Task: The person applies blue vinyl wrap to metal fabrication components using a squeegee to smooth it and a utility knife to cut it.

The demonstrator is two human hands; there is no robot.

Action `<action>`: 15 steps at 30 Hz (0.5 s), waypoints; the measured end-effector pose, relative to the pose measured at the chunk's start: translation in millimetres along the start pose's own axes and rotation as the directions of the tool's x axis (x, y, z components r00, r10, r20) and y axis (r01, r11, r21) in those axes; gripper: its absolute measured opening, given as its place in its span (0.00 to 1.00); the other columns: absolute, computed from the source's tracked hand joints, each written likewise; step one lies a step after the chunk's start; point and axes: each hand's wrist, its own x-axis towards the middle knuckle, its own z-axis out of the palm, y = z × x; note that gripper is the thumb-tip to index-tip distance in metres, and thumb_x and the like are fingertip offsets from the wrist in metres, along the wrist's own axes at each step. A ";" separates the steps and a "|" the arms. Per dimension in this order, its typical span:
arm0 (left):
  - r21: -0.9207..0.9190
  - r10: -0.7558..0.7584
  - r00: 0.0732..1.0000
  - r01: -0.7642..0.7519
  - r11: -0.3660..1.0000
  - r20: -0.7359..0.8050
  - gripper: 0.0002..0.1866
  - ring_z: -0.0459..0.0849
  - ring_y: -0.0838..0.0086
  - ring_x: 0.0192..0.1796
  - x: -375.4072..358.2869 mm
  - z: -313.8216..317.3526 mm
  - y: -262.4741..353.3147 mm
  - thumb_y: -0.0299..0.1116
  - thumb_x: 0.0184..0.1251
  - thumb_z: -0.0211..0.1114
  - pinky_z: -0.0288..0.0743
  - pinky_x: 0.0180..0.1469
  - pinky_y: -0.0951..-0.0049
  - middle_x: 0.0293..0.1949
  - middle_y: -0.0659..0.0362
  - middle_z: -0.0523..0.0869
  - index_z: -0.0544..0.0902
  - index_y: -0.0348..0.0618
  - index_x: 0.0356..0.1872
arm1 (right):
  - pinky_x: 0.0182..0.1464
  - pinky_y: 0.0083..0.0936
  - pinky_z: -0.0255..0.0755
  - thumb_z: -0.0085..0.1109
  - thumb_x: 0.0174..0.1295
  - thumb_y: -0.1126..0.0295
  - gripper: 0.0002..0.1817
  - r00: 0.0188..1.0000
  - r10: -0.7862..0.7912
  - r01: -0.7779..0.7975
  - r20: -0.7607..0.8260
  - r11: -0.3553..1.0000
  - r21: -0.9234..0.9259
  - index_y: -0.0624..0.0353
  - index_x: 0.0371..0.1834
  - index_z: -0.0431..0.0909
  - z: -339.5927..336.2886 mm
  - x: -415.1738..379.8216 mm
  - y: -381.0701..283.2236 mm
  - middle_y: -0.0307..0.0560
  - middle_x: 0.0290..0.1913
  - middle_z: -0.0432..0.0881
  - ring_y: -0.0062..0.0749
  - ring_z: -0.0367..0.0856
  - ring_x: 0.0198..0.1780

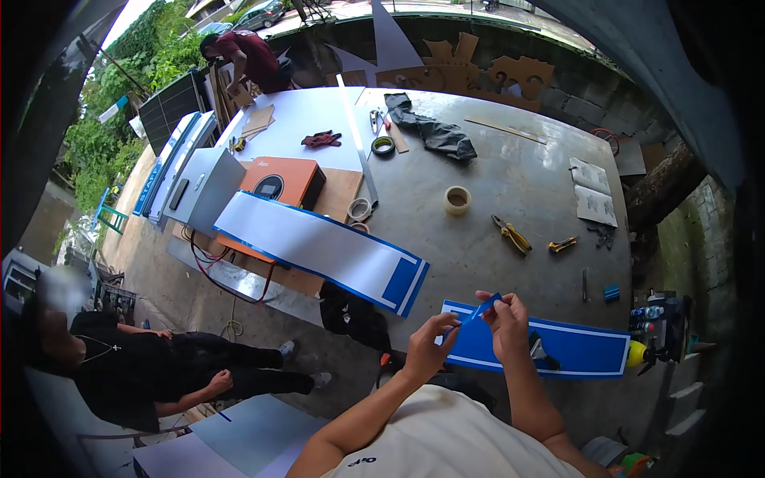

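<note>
A small, glossy blue strip [481, 307] is stretched between my two hands above the near edge of the table. My left hand [430, 344] pinches its lower end, and my right hand [510, 325] grips its upper end by the fingertips. Below them lies a blue panel [590, 346] with a white border line, partly covered by my hands. On that panel, just right of my right wrist, rests a dark-handled tool [543, 350] whose kind I cannot make out. A long white panel [319, 247] with blue edges lies to the left.
On the table are a tape roll [457, 200], pliers [511, 235], a utility knife [562, 244], a dark cloth [430, 131] and an orange box [279, 183]. One person [151, 366] stands at the left; another [251, 60] bends over the far end.
</note>
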 end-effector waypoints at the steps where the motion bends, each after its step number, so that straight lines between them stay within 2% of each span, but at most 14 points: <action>1: 0.015 0.004 1.000 -0.004 1.000 -0.011 0.21 0.94 0.68 0.45 -3.6 -1.5 -0.1 0.20 0.67 0.74 0.88 0.47 0.71 0.45 0.51 0.91 0.79 0.42 0.59 | 0.51 0.25 0.81 0.56 0.76 0.75 0.04 0.999 0.036 -0.037 0.010 0.998 0.042 0.58 0.46 0.71 -1.1 -0.7 2.7 0.59 0.52 0.87 0.26 0.84 0.40; 3: -0.183 -0.216 0.975 0.222 0.958 0.049 0.20 0.94 0.69 0.47 -7.0 -5.4 1.7 0.22 0.70 0.73 0.88 0.50 0.70 0.44 0.51 0.92 0.78 0.40 0.59 | 0.52 0.24 0.80 0.58 0.75 0.74 0.05 0.998 0.040 -0.042 0.050 0.998 0.039 0.59 0.46 0.72 -2.9 -1.4 9.1 0.56 0.49 0.86 0.26 0.83 0.41; 4: -0.176 -0.208 0.977 0.212 0.961 0.039 0.20 0.94 0.69 0.47 -9.3 -8.6 0.4 0.22 0.70 0.73 0.88 0.50 0.70 0.44 0.51 0.92 0.78 0.40 0.59 | 0.52 0.24 0.80 0.61 0.74 0.73 0.06 0.996 0.040 -0.042 0.076 0.999 0.023 0.59 0.45 0.73 -1.4 -1.0 11.8 0.52 0.46 0.86 0.27 0.83 0.41; 5: -0.246 -0.273 0.960 0.279 0.928 0.060 0.19 0.93 0.69 0.47 -11.7 -12.6 0.1 0.22 0.71 0.73 0.88 0.51 0.70 0.44 0.51 0.92 0.78 0.38 0.59 | 0.51 0.24 0.80 0.68 0.70 0.73 0.09 0.997 0.051 -0.051 0.057 0.999 0.013 0.60 0.45 0.76 2.4 -2.1 13.9 0.46 0.42 0.85 0.27 0.83 0.41; 6: -0.315 -0.336 0.938 0.345 0.884 0.084 0.19 0.93 0.69 0.47 -13.2 -17.4 -1.5 0.23 0.72 0.72 0.88 0.51 0.70 0.45 0.51 0.91 0.78 0.37 0.60 | 0.51 0.24 0.80 0.68 0.70 0.73 0.09 0.996 0.050 -0.051 0.070 0.999 0.011 0.60 0.45 0.76 4.3 -3.2 17.7 0.46 0.42 0.85 0.27 0.83 0.41; 8: -0.335 -0.395 0.914 0.403 0.852 0.096 0.19 0.93 0.70 0.46 -18.3 -25.4 -9.4 0.26 0.74 0.71 0.88 0.52 0.70 0.45 0.50 0.91 0.77 0.34 0.60 | 0.49 0.24 0.81 0.73 0.67 0.74 0.12 0.994 0.027 -0.016 0.105 0.994 -0.106 0.59 0.46 0.77 5.2 -5.3 24.9 0.45 0.40 0.85 0.26 0.84 0.40; 9: -0.390 -0.438 0.890 0.450 0.804 0.123 0.19 0.92 0.71 0.46 -22.2 -28.5 -16.5 0.27 0.74 0.71 0.88 0.52 0.70 0.45 0.50 0.91 0.77 0.35 0.60 | 0.47 0.22 0.81 0.75 0.65 0.75 0.15 0.992 -0.028 0.053 0.119 0.975 -0.214 0.61 0.49 0.78 6.5 -6.2 28.8 0.44 0.38 0.86 0.24 0.84 0.39; 10: -0.443 -0.482 0.861 0.500 0.745 0.161 0.19 0.92 0.72 0.45 -30.1 -30.1 -22.9 0.27 0.74 0.71 0.88 0.51 0.71 0.45 0.50 0.91 0.77 0.35 0.60 | 0.47 0.22 0.81 0.75 0.65 0.75 0.15 0.993 -0.009 0.035 0.117 0.973 -0.229 0.61 0.49 0.78 7.9 -7.6 34.3 0.44 0.38 0.86 0.24 0.84 0.39; 12: -0.484 -0.500 0.839 0.535 0.692 0.213 0.19 0.90 0.74 0.43 -43.7 -33.4 -38.2 0.26 0.73 0.72 0.88 0.48 0.73 0.43 0.51 0.90 0.76 0.35 0.59 | 0.46 0.20 0.80 0.74 0.66 0.75 0.17 0.994 -0.066 0.098 0.091 0.904 -0.416 0.64 0.54 0.78 15.6 -12.8 31.2 0.44 0.37 0.87 0.24 0.84 0.38; 14: -0.481 -0.546 0.803 0.587 0.651 0.240 0.18 0.90 0.75 0.41 -57.1 -33.0 -49.4 0.25 0.73 0.72 0.87 0.45 0.75 0.42 0.54 0.90 0.77 0.36 0.58 | 0.47 0.21 0.81 0.72 0.66 0.77 0.24 0.995 -0.075 0.096 0.061 0.848 -0.521 0.65 0.65 0.76 12.4 -14.2 37.6 0.46 0.41 0.89 0.24 0.87 0.42; 15: -0.489 -0.567 0.780 0.615 0.618 0.265 0.17 0.90 0.76 0.39 -63.3 -33.5 -51.1 0.25 0.73 0.71 0.87 0.44 0.76 0.42 0.55 0.90 0.78 0.37 0.58 | 0.49 0.22 0.81 0.72 0.66 0.77 0.23 0.996 -0.062 0.084 0.059 0.834 -0.545 0.65 0.63 0.78 3.0 -12.8 44.5 0.47 0.42 0.90 0.24 0.87 0.43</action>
